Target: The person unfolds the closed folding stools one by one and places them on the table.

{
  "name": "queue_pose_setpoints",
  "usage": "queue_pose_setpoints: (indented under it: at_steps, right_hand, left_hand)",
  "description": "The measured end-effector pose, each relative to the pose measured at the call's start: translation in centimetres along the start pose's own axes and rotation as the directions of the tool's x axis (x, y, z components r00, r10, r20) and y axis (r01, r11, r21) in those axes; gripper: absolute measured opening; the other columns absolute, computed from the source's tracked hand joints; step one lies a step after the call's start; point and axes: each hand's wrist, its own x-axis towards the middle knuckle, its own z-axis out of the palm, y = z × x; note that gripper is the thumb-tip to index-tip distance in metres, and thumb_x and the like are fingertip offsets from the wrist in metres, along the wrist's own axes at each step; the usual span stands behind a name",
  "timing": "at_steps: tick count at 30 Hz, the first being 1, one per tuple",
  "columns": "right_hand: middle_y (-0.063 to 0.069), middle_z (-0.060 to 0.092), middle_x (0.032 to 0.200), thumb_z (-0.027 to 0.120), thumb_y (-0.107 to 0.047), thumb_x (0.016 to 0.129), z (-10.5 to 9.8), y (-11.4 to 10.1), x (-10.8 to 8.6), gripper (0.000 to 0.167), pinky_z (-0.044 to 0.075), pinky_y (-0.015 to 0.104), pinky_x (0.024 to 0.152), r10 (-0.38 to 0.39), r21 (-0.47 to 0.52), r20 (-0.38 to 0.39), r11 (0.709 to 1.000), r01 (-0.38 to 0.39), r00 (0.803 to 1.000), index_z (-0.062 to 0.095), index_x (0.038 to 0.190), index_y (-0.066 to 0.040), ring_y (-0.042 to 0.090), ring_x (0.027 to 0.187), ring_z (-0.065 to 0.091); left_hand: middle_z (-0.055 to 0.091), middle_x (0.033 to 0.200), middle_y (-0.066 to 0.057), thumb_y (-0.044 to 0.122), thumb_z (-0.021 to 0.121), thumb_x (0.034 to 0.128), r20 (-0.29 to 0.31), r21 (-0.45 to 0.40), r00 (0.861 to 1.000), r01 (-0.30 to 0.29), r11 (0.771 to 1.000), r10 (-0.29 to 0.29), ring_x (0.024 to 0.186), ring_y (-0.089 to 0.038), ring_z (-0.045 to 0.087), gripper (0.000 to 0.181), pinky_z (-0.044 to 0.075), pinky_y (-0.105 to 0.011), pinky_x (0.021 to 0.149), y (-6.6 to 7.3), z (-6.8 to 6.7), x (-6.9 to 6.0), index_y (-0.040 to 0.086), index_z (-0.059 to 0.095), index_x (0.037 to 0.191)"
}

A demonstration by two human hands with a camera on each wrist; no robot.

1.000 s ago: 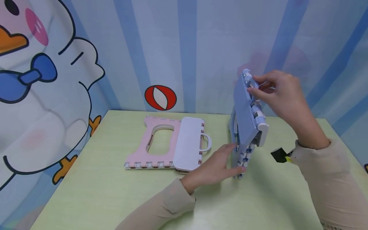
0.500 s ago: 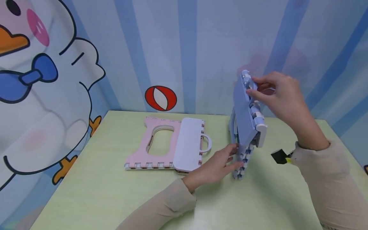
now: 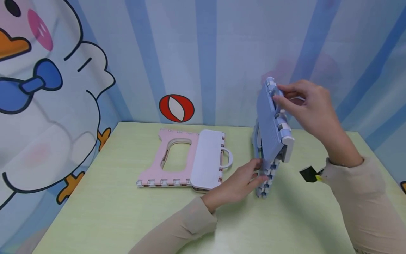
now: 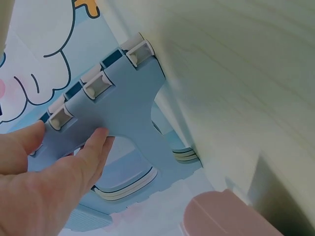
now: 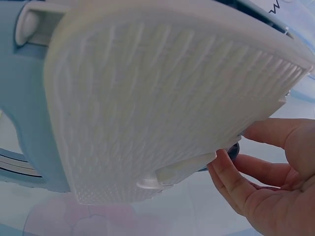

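Observation:
A light blue folding step stool (image 3: 269, 123), folded flat, stands upright on its edge at the right of the table. In the head view my right hand (image 3: 309, 102) pinches the handle along its top edge. Lower down, my left hand (image 3: 238, 183) holds the near edge of its leg panel, thumb on the hinged edge. The left wrist view shows the left hand (image 4: 59, 177) with fingers against the blue panel (image 4: 128, 93) beside its opening. In the right wrist view the ribbed white seat underside (image 5: 162, 98) fills the middle, and the right fingers (image 5: 236, 182) reach its edge.
A pink folding stool (image 3: 177, 169) with a white seat and ring handle lies flat on the green table (image 3: 95, 211), left of the blue one. Behind the table hangs a striped blue backdrop (image 3: 206, 53). A small black tag (image 3: 309, 174) hangs near the right cuff.
My left thumb has moved up a little and the fingers have closed in on the leg panel. The blue stool has shifted very slightly left. The right hand keeps its pinch.

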Motion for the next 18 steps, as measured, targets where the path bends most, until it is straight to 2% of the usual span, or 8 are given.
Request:
queue_pose_setpoints:
  at_steps: [6,12,18]
  right_hand:
    - [0.010,0.064,0.112,0.067,-0.014,0.097,0.1,1.0,-0.3,0.030,0.048,0.009,0.082,-0.049,0.092,-0.108,0.994,0.059,0.993,0.067,0.122,0.001,-0.001,0.092,0.060]
    - [-0.006,0.064,0.105,0.066,-0.006,0.096,-0.3,2.3,-0.7,0.025,0.050,0.011,0.082,-0.090,0.146,-0.243,0.981,0.128,0.966,0.067,0.119,0.003,0.004,0.088,0.065]
    - [-0.004,0.064,0.106,0.063,-0.006,0.097,-0.8,3.6,-1.3,0.024,0.050,0.013,0.085,-0.089,0.152,-0.316,0.978,0.143,0.945,0.068,0.119,0.002,0.008,0.087,0.065]
  left_hand:
    - [0.043,0.150,-0.015,0.026,0.043,0.1086,0.003,0.027,1.000,0.013,1.000,-0.013,0.137,-0.013,0.041,0.052,0.040,-0.020,0.104,0.0,0.2,0.1,0.000,0.028,0.151]
    - [0.042,0.151,-0.014,0.027,0.042,0.1087,0.003,0.034,1.000,0.024,0.999,-0.024,0.137,-0.013,0.042,0.053,0.041,-0.021,0.104,0.0,0.2,0.1,0.001,0.027,0.152]
    - [0.041,0.152,-0.013,0.028,0.043,0.1085,-0.004,0.017,0.999,0.039,0.999,-0.039,0.137,-0.013,0.042,0.054,0.041,-0.020,0.103,0.0,0.2,0.1,0.001,0.027,0.153]
